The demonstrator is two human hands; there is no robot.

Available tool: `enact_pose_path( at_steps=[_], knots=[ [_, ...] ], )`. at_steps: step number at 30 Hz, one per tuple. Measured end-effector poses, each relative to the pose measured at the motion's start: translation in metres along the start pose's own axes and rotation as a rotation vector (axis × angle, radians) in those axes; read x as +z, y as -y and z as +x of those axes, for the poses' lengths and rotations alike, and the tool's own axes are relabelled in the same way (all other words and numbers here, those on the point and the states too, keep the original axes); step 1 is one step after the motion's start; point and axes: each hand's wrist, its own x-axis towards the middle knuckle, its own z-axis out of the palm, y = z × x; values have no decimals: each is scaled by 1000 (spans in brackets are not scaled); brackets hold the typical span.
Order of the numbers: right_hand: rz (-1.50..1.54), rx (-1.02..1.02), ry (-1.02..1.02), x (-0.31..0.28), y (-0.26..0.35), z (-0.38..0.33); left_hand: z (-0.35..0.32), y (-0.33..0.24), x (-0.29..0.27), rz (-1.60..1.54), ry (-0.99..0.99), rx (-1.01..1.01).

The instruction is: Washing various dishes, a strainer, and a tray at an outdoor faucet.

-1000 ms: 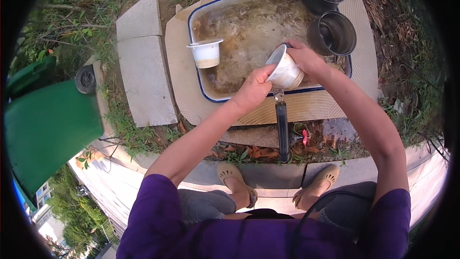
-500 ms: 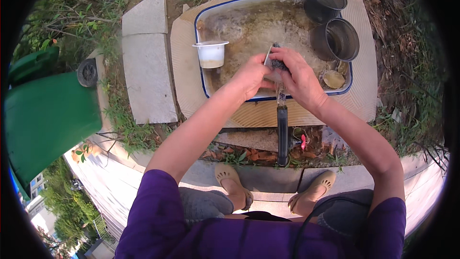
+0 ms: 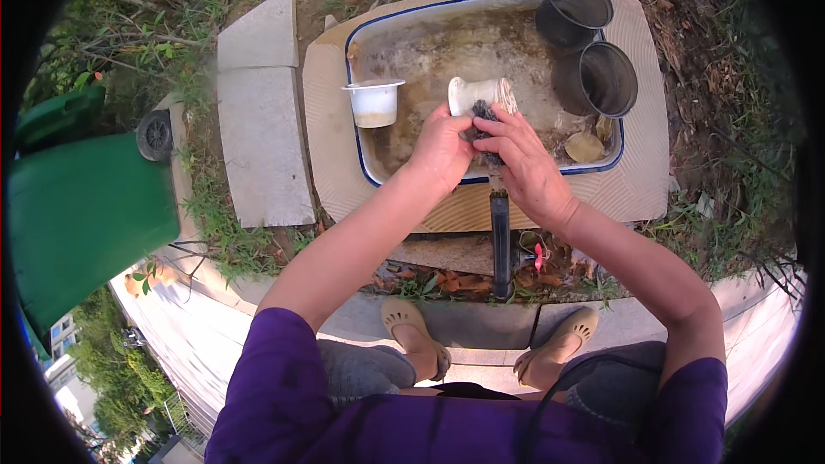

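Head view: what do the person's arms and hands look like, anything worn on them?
Both hands, the left hand and the right hand, are bare: no gloves, rings or watch visible. Forearms are bare too. Short purple sleeves cover only the upper arms.

A small white plastic cup (image 3: 483,94) with a ribbed wall lies on its side just above the centre of the frame, its flared rim pointing left, over the murky brown water. The left hand (image 3: 443,148) grips it from below. A dark, wiry scouring pad (image 3: 483,125) is pressed against the cup's lower side, pinched under the fingers of the right hand (image 3: 526,165). Both sit over the lower middle part of the basin; the pad's far edge is hidden by the fingers.
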Motion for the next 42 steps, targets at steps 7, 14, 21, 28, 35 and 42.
enact_pose_path(
  at_steps=[7, 14, 21, 28, 35, 42],
  knots=[
    [198, 196, -197, -11, -10, 45, 7, -13, 9, 130, 94, 63],
    [881, 824, -96, -22, -43, 48, 2, -21, -8, -103, 106, -115],
    [1144, 692, -76, -17, 3, 23, 11, -27, -13, -33, 27, 70],
    [209, 164, -277, -36, 0, 40, 3, -16, 2, 189, 239, 186],
    [153, 455, -76, -25, -30, 69, -10, 1, 1, 563, 300, 223],
    [179, 180, -35, -11, -1, 53, -18, -19, 15, 590, 24, -30]
  ],
)
